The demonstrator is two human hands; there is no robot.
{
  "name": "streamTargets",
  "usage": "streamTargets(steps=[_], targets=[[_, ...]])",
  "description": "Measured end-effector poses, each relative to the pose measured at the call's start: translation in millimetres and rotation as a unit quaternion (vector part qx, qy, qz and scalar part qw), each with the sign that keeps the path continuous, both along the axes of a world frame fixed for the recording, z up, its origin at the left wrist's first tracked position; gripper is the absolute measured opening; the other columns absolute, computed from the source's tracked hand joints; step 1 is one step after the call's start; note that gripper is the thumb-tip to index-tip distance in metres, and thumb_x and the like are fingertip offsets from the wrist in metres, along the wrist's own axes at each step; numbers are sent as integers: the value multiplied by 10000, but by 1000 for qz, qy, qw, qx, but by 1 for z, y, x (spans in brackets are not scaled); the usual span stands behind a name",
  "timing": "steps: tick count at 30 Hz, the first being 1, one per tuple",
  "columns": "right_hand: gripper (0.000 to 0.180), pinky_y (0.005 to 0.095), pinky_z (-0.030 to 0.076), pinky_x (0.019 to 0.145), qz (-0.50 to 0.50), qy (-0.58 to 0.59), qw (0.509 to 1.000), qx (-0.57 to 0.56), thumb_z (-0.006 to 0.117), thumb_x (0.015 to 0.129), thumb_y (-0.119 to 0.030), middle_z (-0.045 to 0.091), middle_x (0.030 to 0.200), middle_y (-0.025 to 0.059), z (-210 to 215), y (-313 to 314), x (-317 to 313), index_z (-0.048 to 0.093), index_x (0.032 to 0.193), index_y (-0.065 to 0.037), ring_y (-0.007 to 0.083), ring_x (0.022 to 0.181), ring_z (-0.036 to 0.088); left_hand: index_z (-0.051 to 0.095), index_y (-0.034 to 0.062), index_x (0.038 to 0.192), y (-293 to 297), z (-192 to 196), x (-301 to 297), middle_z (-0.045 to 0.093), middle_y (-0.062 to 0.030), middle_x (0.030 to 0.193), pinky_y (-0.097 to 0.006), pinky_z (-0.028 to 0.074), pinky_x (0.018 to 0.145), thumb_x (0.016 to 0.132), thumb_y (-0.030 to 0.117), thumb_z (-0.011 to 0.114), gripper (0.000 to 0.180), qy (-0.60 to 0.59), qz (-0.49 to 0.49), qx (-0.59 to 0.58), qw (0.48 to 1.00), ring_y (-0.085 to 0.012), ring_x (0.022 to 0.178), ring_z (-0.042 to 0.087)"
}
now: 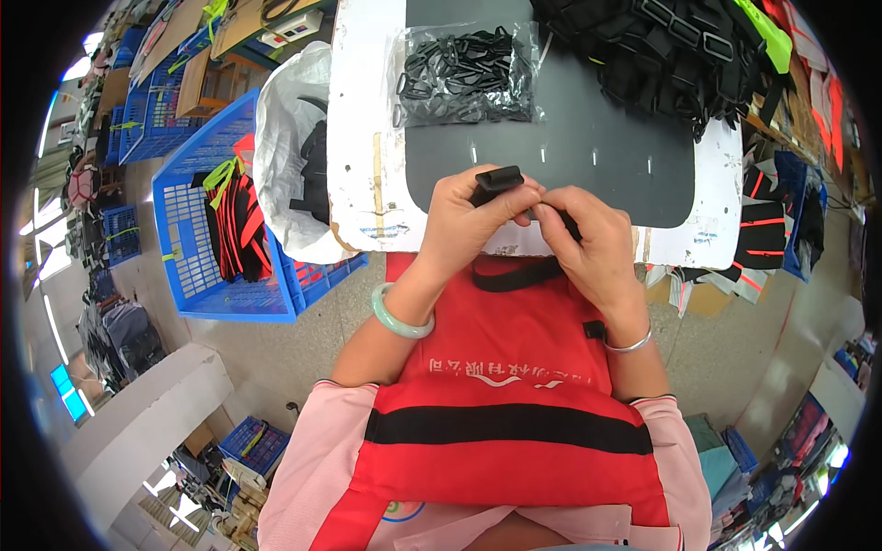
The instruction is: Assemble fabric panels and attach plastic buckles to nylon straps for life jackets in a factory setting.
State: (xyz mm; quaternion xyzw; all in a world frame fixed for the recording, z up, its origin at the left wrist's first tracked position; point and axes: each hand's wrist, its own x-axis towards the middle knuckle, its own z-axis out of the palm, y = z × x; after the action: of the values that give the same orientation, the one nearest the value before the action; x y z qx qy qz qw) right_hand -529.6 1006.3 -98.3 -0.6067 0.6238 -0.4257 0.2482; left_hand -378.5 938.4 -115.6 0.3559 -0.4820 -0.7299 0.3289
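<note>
Two hands at the near edge of the white counter (367, 138): left hand (469, 216) and right hand (593, 243) each pinch closed on one black strap (514, 273), folded end at the fingertips, long axis left-right, slack sagging over one red vest (514, 367); one clear bag of black rings (464, 78) lies beyond.

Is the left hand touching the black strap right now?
Touching. The head view shows the left hand with its fingers wrapped around the folded end of the black strap, no gap between them; the right hand pinches it too.
</note>
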Motion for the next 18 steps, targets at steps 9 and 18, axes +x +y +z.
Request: streamTargets(steps=[9, 18], targets=[[61, 291, 443, 496, -41, -57, 996, 60, 641, 796, -77, 631, 700, 76, 3, 1, -2, 622, 845, -47, 200, 534, 591, 655, 41, 1056, 5, 4, 7, 653, -13, 727, -162, 294, 422, 857, 79, 612, 207, -24, -23, 95, 995, -5, 481, 402], [33, 327, 448, 498, 25, -9, 1000, 13, 612, 804, -79, 600, 668, 89, -1, 1, -7, 597, 795, -52, 261, 535, 576, 652, 40, 1021, 0, 9, 9, 642, -28, 690, -164, 317, 430, 820, 58, 644, 202, -61, -75, 63, 993, -9, 503, 445]])
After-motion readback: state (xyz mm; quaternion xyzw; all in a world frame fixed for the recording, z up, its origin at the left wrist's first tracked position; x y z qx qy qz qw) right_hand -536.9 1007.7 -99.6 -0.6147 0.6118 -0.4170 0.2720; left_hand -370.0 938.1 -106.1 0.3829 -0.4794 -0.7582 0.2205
